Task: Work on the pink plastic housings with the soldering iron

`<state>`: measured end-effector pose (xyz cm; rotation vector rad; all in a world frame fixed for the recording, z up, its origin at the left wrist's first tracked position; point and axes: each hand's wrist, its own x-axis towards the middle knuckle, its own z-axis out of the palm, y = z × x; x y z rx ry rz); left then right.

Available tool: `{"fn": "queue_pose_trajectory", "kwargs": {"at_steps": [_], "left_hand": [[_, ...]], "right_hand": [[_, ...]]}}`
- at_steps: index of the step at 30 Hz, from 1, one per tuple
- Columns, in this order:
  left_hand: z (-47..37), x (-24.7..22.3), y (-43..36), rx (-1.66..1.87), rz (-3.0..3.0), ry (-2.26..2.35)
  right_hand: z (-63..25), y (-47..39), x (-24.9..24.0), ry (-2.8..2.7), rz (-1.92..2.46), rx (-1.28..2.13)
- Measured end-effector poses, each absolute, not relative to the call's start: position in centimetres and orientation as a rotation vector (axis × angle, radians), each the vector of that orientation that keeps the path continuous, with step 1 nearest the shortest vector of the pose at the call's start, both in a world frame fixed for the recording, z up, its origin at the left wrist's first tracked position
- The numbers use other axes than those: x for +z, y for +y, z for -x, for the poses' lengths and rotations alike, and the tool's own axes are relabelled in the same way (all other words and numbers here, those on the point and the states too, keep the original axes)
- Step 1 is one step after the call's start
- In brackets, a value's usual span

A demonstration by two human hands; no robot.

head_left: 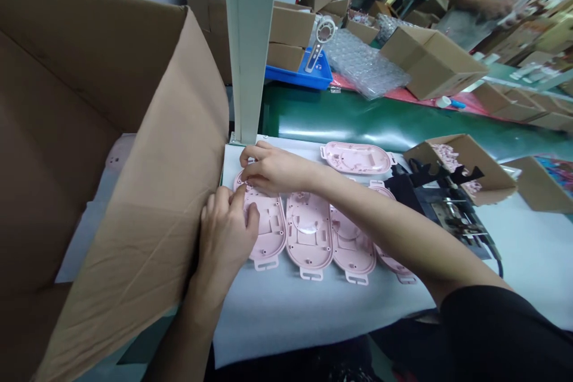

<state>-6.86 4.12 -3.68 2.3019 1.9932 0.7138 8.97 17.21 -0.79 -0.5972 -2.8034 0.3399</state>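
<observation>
A row of pale pink plastic shells, oblong with a slotted tab at the end, lies open side up on the white work surface. My left hand (227,228) rests on the left edge of the leftmost shell (270,225), its thumb apart from its fingers. Over the top end of that same shell, my right hand (274,168) has its fingers bent and pinched together; whatever is between them is hidden. Beside it is a second shell (308,236) with a round recess, then a third shell (353,245). My right forearm partly covers the row. Another pink shell (358,158) lies crosswise behind.
A tall cardboard box (179,149) walls off the left side, and a pale post (250,42) rises behind my hands. To the right stand a black metal fixture (456,209) and a carton of small pink parts (496,176). Behind runs a green belt (313,116); a person is beyond.
</observation>
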Motion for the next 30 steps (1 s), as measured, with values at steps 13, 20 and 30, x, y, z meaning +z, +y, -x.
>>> {"fn": "queue_pose_trajectory", "kwargs": {"at_steps": [13, 20, 30], "left_hand": [[7.1, -3.7, 3.7, 0.705, -2.327, 1.949], [7.0, -3.7, 3.7, 0.692, -2.302, 1.962], [7.1, -3.8, 3.5, 0.764, -2.304, 1.921]], "right_hand": [[-8.6, 16.9, -0.5, -2.788, 0.671, 0.385], [-8.8, 16.9, 0.0, -2.886, 0.707, 0.47], [-7.9, 16.9, 0.6, -2.778, 0.874, 0.764]]}}
